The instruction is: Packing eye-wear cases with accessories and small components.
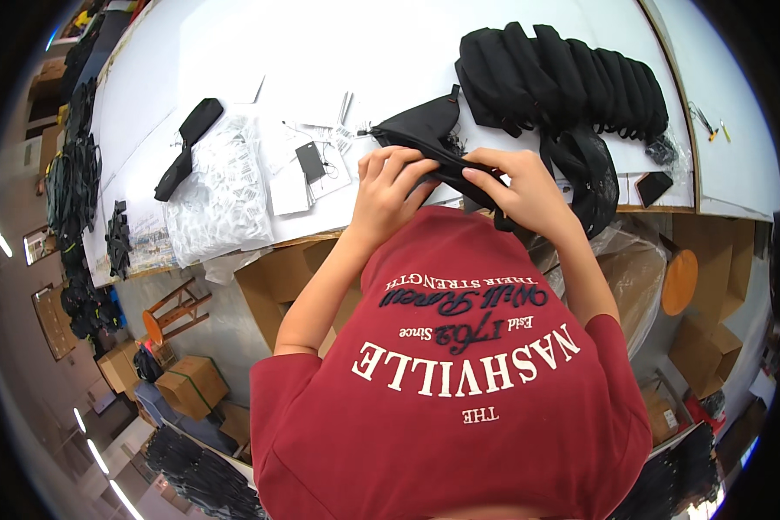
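A black fabric bag with a strap, perhaps a sling bag (420, 120), lies at the table's near edge in front of me. My left hand (392, 189) grips its near side, with the fingers curled over the fabric. From the other side my right hand (522, 186) pinches the black strap or edge between thumb and fingers. Both hands are closed and close together; the fabric between them is partly hidden. To the left of the bag lie a black hang tag (310, 162) with a cord and some white cards (288, 192).
Several black bags (563, 78) stand in a row at the back right, with straps trailing toward me. Clear plastic bags with labels (221, 191) are piled on the left, beside a narrow black item (191, 130). Cardboard boxes (711, 260) and wooden stools (178, 314) stand below the white table (338, 52).
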Demonstrator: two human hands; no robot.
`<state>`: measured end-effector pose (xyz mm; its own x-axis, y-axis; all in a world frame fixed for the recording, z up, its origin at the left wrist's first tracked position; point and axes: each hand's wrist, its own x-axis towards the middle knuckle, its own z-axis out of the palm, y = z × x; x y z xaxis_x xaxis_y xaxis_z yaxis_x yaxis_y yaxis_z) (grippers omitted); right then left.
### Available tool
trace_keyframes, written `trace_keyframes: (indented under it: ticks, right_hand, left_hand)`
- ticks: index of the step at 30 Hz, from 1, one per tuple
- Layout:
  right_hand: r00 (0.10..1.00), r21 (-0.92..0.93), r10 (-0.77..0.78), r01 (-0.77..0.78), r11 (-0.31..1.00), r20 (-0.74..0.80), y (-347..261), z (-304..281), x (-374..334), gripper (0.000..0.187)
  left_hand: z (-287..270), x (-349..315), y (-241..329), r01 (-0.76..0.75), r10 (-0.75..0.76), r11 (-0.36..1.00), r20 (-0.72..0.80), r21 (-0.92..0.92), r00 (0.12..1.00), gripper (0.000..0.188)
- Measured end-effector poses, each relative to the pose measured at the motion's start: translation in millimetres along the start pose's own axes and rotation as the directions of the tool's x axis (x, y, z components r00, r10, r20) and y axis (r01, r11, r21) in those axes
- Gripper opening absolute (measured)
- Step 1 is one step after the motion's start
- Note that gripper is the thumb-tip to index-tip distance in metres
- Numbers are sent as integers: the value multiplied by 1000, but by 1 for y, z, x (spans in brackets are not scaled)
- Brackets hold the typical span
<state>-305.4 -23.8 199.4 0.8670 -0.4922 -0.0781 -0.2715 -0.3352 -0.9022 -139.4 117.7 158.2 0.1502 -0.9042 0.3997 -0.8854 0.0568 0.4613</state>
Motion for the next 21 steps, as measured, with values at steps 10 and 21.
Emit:
trace_keyframes:
  ticks: [10, 21]
  right_hand:
    - [996, 33, -60, 63, 997, -70, -23, -4, -34, 18]
    - [997, 56, -33, 36, 998, -63, -27, 7, -39, 17]
  left_hand:
    - [-15, 5, 10, -309, 309, 943, -22, -123, 951, 25]
    - [-19, -12, 19, -237, 237, 969, -12, -73, 972, 29]
